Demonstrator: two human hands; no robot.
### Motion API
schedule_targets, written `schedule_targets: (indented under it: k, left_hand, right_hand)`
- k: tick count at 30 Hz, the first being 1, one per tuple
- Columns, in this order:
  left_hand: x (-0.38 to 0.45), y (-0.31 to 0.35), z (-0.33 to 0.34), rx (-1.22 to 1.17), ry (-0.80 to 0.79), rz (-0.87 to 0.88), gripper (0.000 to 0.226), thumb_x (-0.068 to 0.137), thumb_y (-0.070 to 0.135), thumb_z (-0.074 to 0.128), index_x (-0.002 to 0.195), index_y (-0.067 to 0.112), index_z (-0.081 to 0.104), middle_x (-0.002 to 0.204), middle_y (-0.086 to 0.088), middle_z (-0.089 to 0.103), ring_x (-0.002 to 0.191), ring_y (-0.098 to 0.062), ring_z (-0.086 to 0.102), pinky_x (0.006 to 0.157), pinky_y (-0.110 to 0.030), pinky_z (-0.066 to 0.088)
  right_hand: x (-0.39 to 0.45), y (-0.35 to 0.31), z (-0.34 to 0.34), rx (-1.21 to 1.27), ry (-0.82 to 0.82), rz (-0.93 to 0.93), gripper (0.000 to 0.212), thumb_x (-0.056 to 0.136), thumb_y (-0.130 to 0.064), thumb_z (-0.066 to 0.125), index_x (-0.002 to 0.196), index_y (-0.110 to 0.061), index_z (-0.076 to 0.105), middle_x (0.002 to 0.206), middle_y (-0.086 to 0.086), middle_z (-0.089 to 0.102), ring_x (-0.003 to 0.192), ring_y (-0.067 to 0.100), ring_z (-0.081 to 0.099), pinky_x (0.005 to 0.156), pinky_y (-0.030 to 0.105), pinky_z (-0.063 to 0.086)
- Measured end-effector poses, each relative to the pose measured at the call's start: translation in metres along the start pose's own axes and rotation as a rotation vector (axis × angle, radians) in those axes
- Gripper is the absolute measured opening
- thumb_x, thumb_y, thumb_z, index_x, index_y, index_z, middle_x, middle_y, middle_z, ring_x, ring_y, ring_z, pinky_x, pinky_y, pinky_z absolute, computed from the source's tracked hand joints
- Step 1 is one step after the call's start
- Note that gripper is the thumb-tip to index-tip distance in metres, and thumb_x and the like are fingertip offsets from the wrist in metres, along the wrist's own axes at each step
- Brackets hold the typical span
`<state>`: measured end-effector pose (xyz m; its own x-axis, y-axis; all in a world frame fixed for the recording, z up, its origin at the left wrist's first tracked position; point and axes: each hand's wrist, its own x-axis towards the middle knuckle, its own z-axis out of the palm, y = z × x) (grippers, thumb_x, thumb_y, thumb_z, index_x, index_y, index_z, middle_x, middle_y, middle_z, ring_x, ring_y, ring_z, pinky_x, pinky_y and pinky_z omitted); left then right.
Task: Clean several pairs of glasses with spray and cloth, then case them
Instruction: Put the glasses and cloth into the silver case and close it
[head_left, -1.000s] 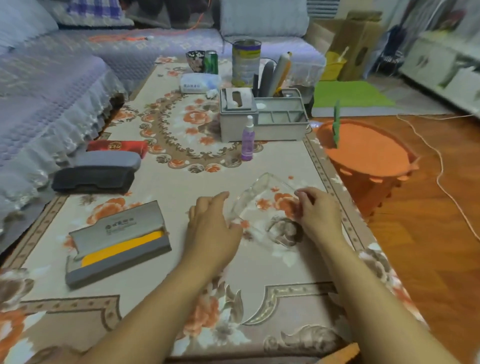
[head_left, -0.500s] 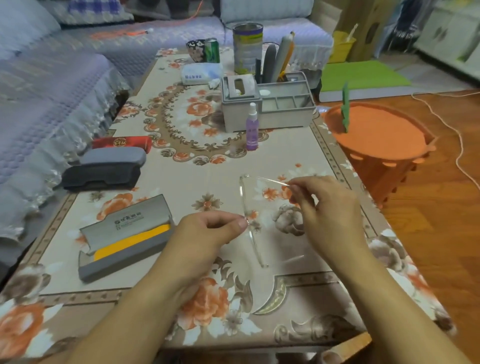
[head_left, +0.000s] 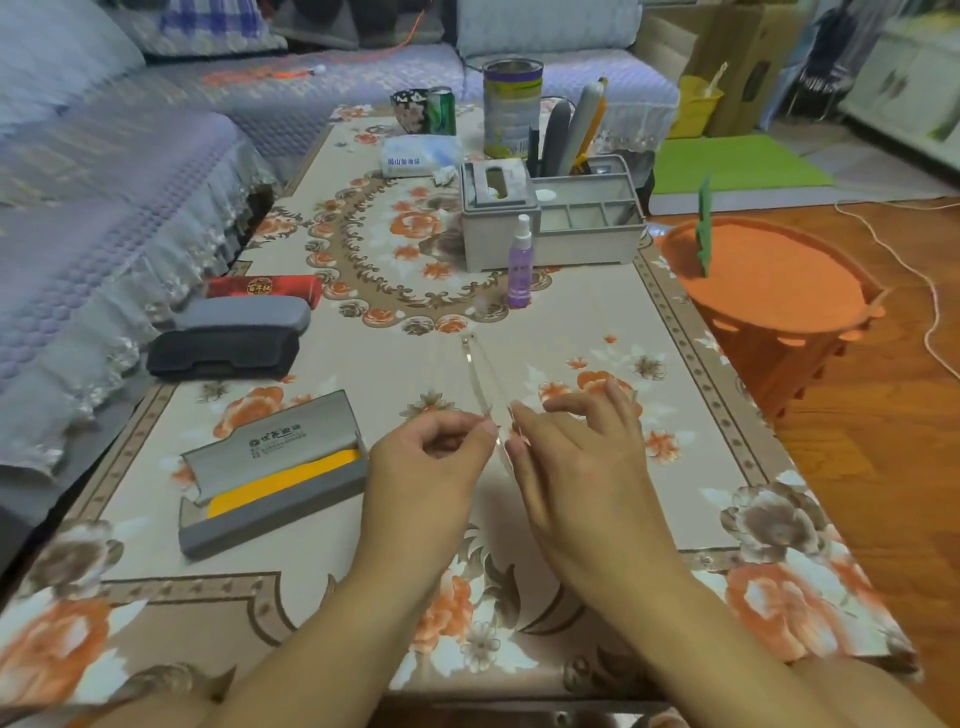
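A pair of clear-framed glasses (head_left: 480, 382) is held edge-on above the table's middle. My left hand (head_left: 431, 467) pinches the frame with thumb and forefinger from the left. My right hand (head_left: 576, 457) pinches it from the right, its other fingers spread. An open grey case (head_left: 270, 475) with a yellow cloth inside lies to the left of my left hand. Farther left are a black case (head_left: 223, 353), a grey case (head_left: 244, 314) and a red case (head_left: 265, 287). A purple spray bottle (head_left: 520, 262) stands upright beyond the glasses.
A grey tissue-box organiser (head_left: 550, 213) stands behind the spray bottle, with a tin can (head_left: 511, 114), cups and a tissue pack (head_left: 418, 156) farther back. An orange basket (head_left: 774, 291) sits off the table's right edge. A purple sofa (head_left: 104, 208) runs along the left.
The glasses went from open and spread between my hands to nearly folded and edge-on. My hands have come close together over the table's middle.
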<state>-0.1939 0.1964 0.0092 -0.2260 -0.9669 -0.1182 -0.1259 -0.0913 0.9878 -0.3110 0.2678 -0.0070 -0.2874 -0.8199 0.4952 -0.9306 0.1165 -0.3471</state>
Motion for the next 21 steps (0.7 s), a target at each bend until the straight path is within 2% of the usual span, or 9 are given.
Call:
schedule_targets:
  k: [4, 6, 8, 10, 12, 14, 16, 18, 21]
  left_hand:
    - [0.002, 0.002, 0.005, -0.007, 0.078, 0.057, 0.004, 0.088, 0.016, 0.075, 0.085, 0.018, 0.076, 0.074, 0.002, 0.073, 0.066, -0.002, 0.063, 0.062, -0.011, 0.049]
    - [0.007, 0.007, 0.004, -0.068, 0.138, 0.056, 0.003, 0.090, 0.017, 0.073, 0.088, 0.016, 0.075, 0.072, 0.002, 0.069, 0.061, 0.000, 0.059, 0.062, -0.012, 0.048]
    - [0.014, 0.009, 0.000, -0.189, 0.193, -0.009, 0.005, 0.091, 0.018, 0.072, 0.090, 0.015, 0.076, 0.073, 0.002, 0.065, 0.063, -0.002, 0.056, 0.068, -0.017, 0.048]
    - [0.019, 0.009, -0.006, -0.329, 0.206, -0.094, 0.005, 0.090, 0.016, 0.072, 0.087, 0.015, 0.076, 0.075, -0.001, 0.064, 0.075, -0.010, 0.054, 0.076, -0.029, 0.043]
    - [0.019, 0.007, -0.008, -0.370, 0.181, -0.131, 0.006, 0.090, 0.016, 0.073, 0.085, 0.015, 0.076, 0.077, -0.003, 0.063, 0.081, -0.018, 0.050, 0.077, -0.034, 0.039]
    - [0.014, 0.005, -0.006, -0.309, 0.142, -0.110, 0.007, 0.090, 0.018, 0.073, 0.086, 0.014, 0.076, 0.074, 0.000, 0.062, 0.078, -0.014, 0.051, 0.076, -0.031, 0.042]
    - [0.005, 0.005, -0.001, -0.212, 0.112, -0.051, 0.006, 0.090, 0.020, 0.073, 0.087, 0.015, 0.076, 0.069, 0.005, 0.064, 0.068, -0.004, 0.055, 0.071, -0.020, 0.046]
    - [-0.006, 0.005, 0.006, -0.132, 0.080, 0.027, 0.003, 0.089, 0.016, 0.074, 0.086, 0.016, 0.075, 0.067, 0.010, 0.068, 0.063, 0.000, 0.059, 0.064, -0.012, 0.048]
    - [-0.020, 0.003, 0.014, -0.030, 0.024, 0.096, 0.006, 0.088, 0.015, 0.075, 0.084, 0.019, 0.075, 0.075, 0.006, 0.072, 0.068, -0.005, 0.064, 0.065, -0.014, 0.051]
  right_hand:
    - [-0.001, 0.002, 0.003, 0.044, 0.115, -0.036, 0.033, 0.100, -0.022, 0.053, 0.126, -0.009, 0.067, 0.110, 0.001, 0.071, 0.114, 0.026, 0.055, 0.115, 0.052, 0.030]
    - [-0.005, 0.001, -0.001, 0.182, 0.279, 0.003, 0.025, 0.097, -0.014, 0.058, 0.119, -0.006, 0.069, 0.110, 0.005, 0.066, 0.107, 0.023, 0.055, 0.103, 0.039, 0.040]
    - [-0.010, -0.003, -0.006, 0.406, 0.387, 0.210, 0.015, 0.097, -0.010, 0.056, 0.104, -0.015, 0.067, 0.100, -0.003, 0.061, 0.095, 0.013, 0.056, 0.084, 0.024, 0.043]
    - [-0.011, -0.004, -0.005, 0.607, 0.295, 0.481, 0.020, 0.102, -0.016, 0.052, 0.101, -0.033, 0.062, 0.100, -0.014, 0.060, 0.094, 0.004, 0.056, 0.079, 0.024, 0.045]
    - [-0.012, 0.000, 0.002, 0.674, 0.169, 0.600, 0.024, 0.104, -0.026, 0.050, 0.114, -0.042, 0.063, 0.111, -0.024, 0.061, 0.106, -0.005, 0.056, 0.091, 0.027, 0.049]
    - [-0.009, 0.001, 0.005, 0.678, 0.155, 0.603, 0.029, 0.104, -0.027, 0.051, 0.127, -0.036, 0.066, 0.114, -0.033, 0.061, 0.117, -0.005, 0.055, 0.102, 0.027, 0.047]
    - [-0.008, 0.000, 0.006, 0.628, 0.184, 0.566, 0.030, 0.104, -0.024, 0.053, 0.130, -0.030, 0.067, 0.112, -0.034, 0.061, 0.116, -0.007, 0.054, 0.101, 0.017, 0.042]
    - [-0.009, -0.005, 0.008, 0.540, 0.191, 0.501, 0.032, 0.103, -0.022, 0.053, 0.132, -0.026, 0.066, 0.109, -0.021, 0.065, 0.110, 0.000, 0.056, 0.094, 0.012, 0.041]
    - [-0.012, -0.009, 0.012, 0.363, 0.143, 0.347, 0.036, 0.102, -0.026, 0.047, 0.133, -0.021, 0.066, 0.106, -0.009, 0.061, 0.103, 0.009, 0.049, 0.090, 0.007, 0.034]
